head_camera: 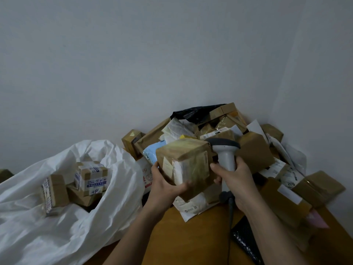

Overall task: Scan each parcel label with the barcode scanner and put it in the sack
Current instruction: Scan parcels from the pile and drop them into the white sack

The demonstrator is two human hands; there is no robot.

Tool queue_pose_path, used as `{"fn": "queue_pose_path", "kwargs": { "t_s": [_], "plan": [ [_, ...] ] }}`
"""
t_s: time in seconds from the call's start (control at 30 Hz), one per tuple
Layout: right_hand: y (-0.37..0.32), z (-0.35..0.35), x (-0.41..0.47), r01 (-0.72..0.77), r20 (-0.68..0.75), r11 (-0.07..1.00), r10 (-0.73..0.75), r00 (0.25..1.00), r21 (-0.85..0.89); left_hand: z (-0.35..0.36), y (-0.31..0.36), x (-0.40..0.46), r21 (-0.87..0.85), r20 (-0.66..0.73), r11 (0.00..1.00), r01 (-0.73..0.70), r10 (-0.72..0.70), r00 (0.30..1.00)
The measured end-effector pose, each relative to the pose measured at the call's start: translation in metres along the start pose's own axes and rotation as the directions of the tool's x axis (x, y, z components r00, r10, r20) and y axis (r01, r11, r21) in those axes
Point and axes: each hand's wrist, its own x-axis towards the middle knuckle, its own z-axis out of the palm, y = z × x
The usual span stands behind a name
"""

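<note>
My left hand grips a brown cardboard parcel from below, lifted above the table, with a pale label on its near face. My right hand holds the grey barcode scanner by its handle, the dark head close against the parcel's right side. A cable hangs from the scanner's base. The white sack lies open at the left, with several taped boxes inside it.
A heap of brown boxes and white mailers fills the corner against the wall. More parcels lie at the right on the wooden table. A black packet lies near the front edge.
</note>
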Motion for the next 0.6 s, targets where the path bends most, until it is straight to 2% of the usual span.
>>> {"fn": "queue_pose_path", "kwargs": {
  "t_s": [0.1, 0.2, 0.3, 0.37, 0.43, 0.5, 0.6],
  "plan": [
    [-0.003, -0.003, 0.001, -0.139, 0.022, 0.975, 0.137, 0.990, 0.175, 0.003, -0.007, 0.001, 0.212, -0.065, 0.963, -0.166, 0.183, 0.981],
    [0.000, -0.005, 0.005, -0.250, 0.066, 0.930, 0.241, 0.968, 0.270, 0.006, -0.011, 0.005, 0.314, -0.076, 0.905, -0.286, 0.324, 0.943],
    [0.001, -0.005, 0.006, -0.290, 0.126, 0.924, 0.266, 0.956, 0.249, 0.016, -0.011, 0.008, 0.369, -0.034, 0.853, -0.370, 0.410, 0.911],
    [0.001, -0.004, 0.005, -0.274, 0.160, 0.915, 0.235, 0.959, 0.296, 0.021, -0.009, 0.009, 0.391, -0.019, 0.832, -0.393, 0.434, 0.901],
    [-0.001, -0.006, 0.004, -0.238, 0.149, 0.912, 0.199, 0.969, 0.335, 0.023, -0.006, 0.010, 0.383, 0.034, 0.825, -0.416, 0.437, 0.899],
    [0.001, -0.012, 0.005, -0.180, 0.125, 0.912, 0.143, 0.982, 0.368, 0.020, 0.003, 0.009, 0.310, 0.124, 0.858, -0.410, 0.392, 0.912],
    [0.004, -0.018, 0.009, -0.098, 0.066, 0.941, 0.081, 0.995, 0.324, 0.015, 0.016, 0.005, 0.108, 0.209, 0.980, -0.168, 0.143, 0.967]
  ]
}}
